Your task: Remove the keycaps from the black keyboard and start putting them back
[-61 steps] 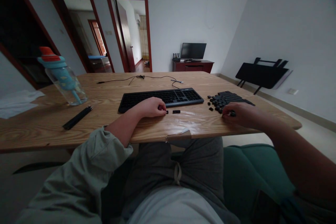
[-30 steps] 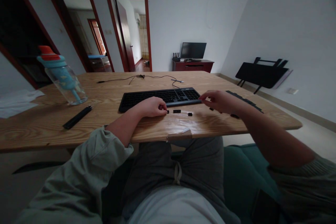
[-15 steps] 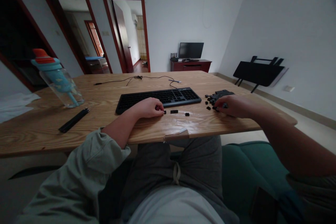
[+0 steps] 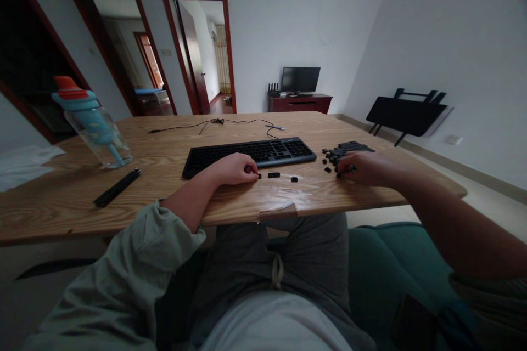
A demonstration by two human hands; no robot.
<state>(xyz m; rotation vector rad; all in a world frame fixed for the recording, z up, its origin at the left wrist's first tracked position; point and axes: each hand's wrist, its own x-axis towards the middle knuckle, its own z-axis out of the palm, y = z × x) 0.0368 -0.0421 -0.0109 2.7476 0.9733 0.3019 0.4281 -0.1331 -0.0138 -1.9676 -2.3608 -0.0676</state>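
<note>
A black keyboard (image 4: 305, 149) lies across the table, the near part of its left half hidden behind my left hand (image 4: 237, 169). That hand rests on the wood in front of it, fingertips pinched on a small black keycap (image 4: 259, 176). To its right, a wider keycap (image 4: 274, 175) and another small keycap (image 4: 293, 179) lie apart in a row. My right hand (image 4: 359, 168) is at the near side of a pile of loose keycaps (image 4: 338, 149), partly covering it. Its thumb and fingers are closed together on a small dark keycap at the tabletop.
A clear bottle with a blue and red lid (image 4: 96, 129) stands at the left, near white tissue (image 4: 27, 164) and a black stick-like bundle (image 4: 117, 187). Behind the keyboard runs a thin black cable (image 4: 241, 120). The table's front edge, with a brown tape patch (image 4: 280, 213), is close to my lap.
My right hand has shifted slightly nearer to me at the keycap pile, its fingers drawn closer together. My left hand keeps its pinch in the same place.
</note>
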